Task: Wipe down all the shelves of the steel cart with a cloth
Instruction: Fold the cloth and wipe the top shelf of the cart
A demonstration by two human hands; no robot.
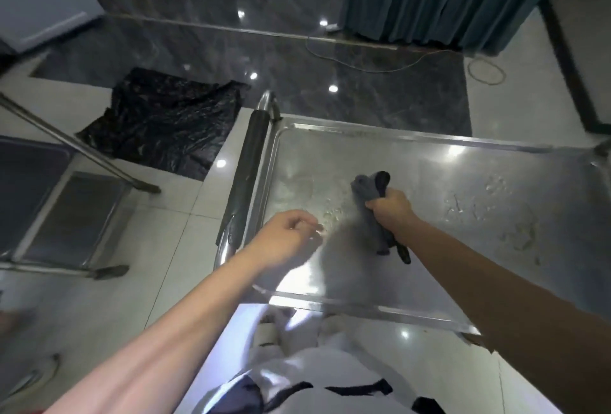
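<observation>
Head view, cart: the top shelf [413,162] of the steel cart was seen from above, its long axis running left to right, with the padded push handle [246,169] along its left end.
Head view, cloth: a dark grey cloth [372,187] was bunched over the middle of the shelf, one end standing above the fist and the other trailing below the wrist; whether it touched the steel could not be told.
Head view, right hand: the right hand [391,203] was closed around the cloth, fingers curled tight about it.
Head view, left hand: the left hand [286,231] was held above the shelf's near-left part, fingers loosely curled, nothing gripped; contact with the shelf could not be told.
Head view, residue: smears and flakes [496,208] were seen to the right of the cloth, with a smaller patch [330,210] between the two hands.
Head view, surroundings: a black plastic bag [162,122] lay on the tiled floor [158,298], well apart from the cart.
Key relation: the larger residue was judged to lie rightward along the shelf's long axis from the cloth, with the right hand nearer to it.
Lower shelves: none was visible.
</observation>
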